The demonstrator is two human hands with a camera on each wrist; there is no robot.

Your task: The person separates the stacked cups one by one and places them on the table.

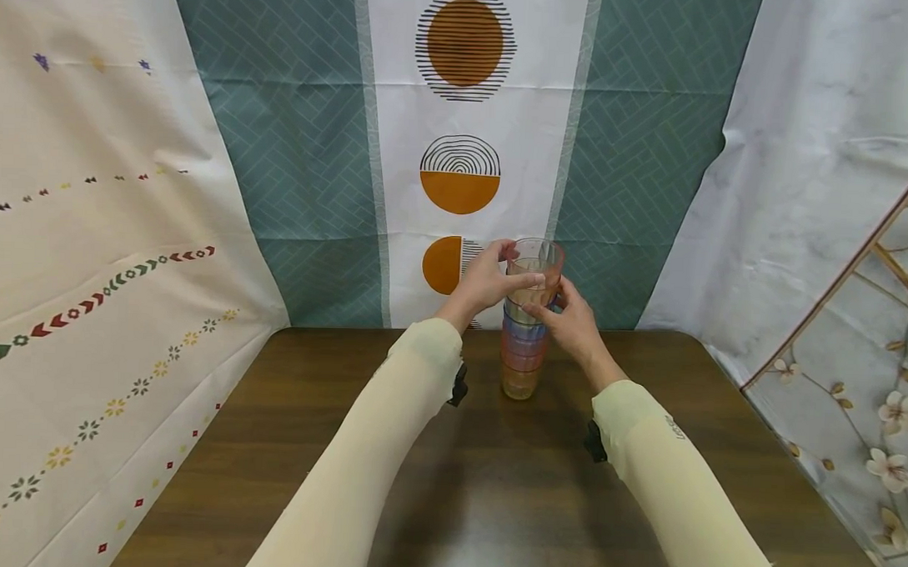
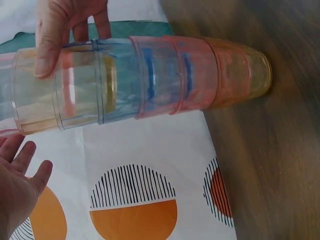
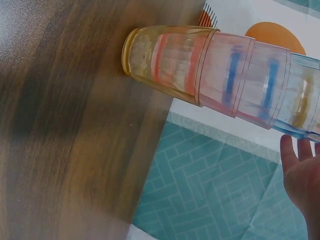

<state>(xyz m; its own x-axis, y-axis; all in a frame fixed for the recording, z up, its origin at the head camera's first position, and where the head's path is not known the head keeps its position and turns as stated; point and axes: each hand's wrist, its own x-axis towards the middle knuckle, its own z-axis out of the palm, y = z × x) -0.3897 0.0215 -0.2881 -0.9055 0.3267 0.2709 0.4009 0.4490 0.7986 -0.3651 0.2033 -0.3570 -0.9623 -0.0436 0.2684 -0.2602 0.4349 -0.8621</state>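
- Dark brown wood-grain table [image 1: 323,387], its far edge meeting a hanging teal cloth [image 1: 278,160] whose white central panel [image 1: 393,106] carries orange discs and black line patterns.
- Cream cloth [image 1: 76,145] with small coloured motifs hangs on the left; a pale flowered cloth [image 1: 806,104] hangs on the right.
- Near the table's far edge, slightly right of the centre of the head view, stands a tall stack of transparent plastic-looking tumblers [image 1: 525,340], nested one in another.
- Its long axis runs close to vertical, mouths up and narrower base down on the wood; both wrist views show it lying sideways across the picture.
- At the base sits an amber tumbler [image 3: 170,62]; above come pink, blue and yellowish ones, up to a pink-rimmed top tumbler [image 1: 551,258].
- Left hand [image 1: 486,276] grasps that uppermost cup from the left, thumb across its front and fingers behind; its lower fingers stand off the stack.
- Right hand [image 1: 571,321] holds the stack's upper part from the right, just below the left, thumb on the front and fingers at the far side.
- Cream sleeves [image 1: 366,447] cover both forearms, with a dark device [image 1: 459,386] under the left wrist.
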